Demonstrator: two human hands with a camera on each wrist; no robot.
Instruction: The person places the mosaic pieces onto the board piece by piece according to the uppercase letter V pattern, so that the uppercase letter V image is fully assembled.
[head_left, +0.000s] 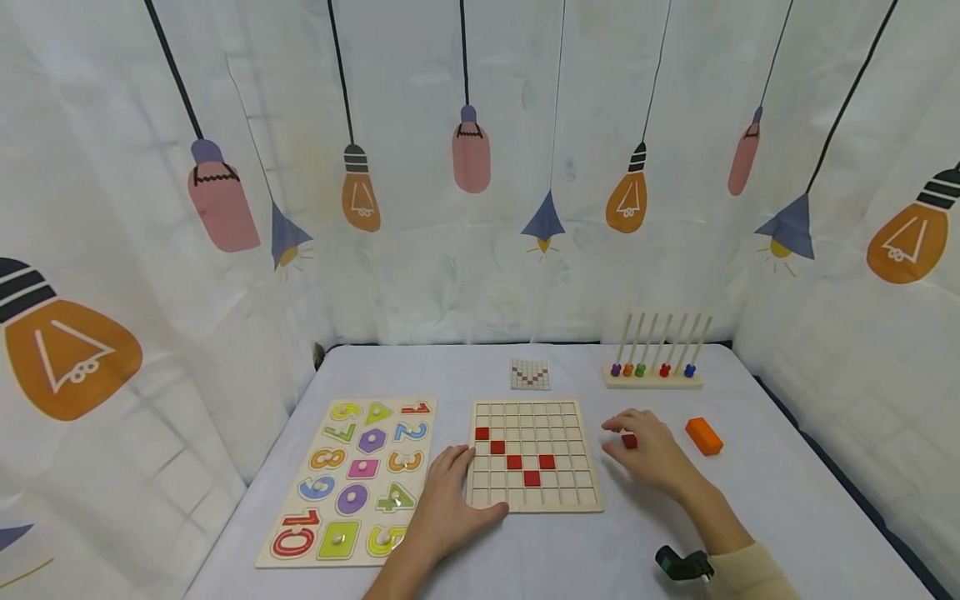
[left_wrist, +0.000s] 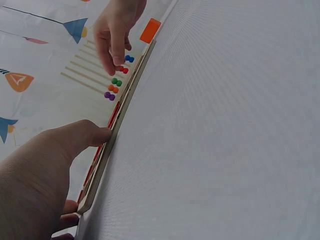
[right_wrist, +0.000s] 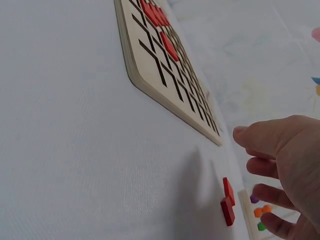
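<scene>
A wooden grid board (head_left: 536, 500) lies flat in the middle of the table, with several red square tiles (head_left: 532, 478) set in its cells in a partial V. My left hand (head_left: 455, 504) holds the board's near left corner, fingers along the left edge and thumb at the front edge. To the right of the board my right hand (head_left: 647, 450) hovers with fingers spread, holding nothing. Loose red tiles (right_wrist: 227, 211) lie on the tabletop below it, two of them showing in the right wrist view; from the head one red tile (head_left: 629, 440) appears between thumb and fingers.
A number and shape puzzle board (head_left: 300, 492) lies at the left. Behind the grid stands a small pattern card (head_left: 530, 385). A peg rack with coloured beads (head_left: 652, 382) is at the back right, an orange block (head_left: 704, 437) nearer. A black device (head_left: 682, 565) sits by the right sleeve.
</scene>
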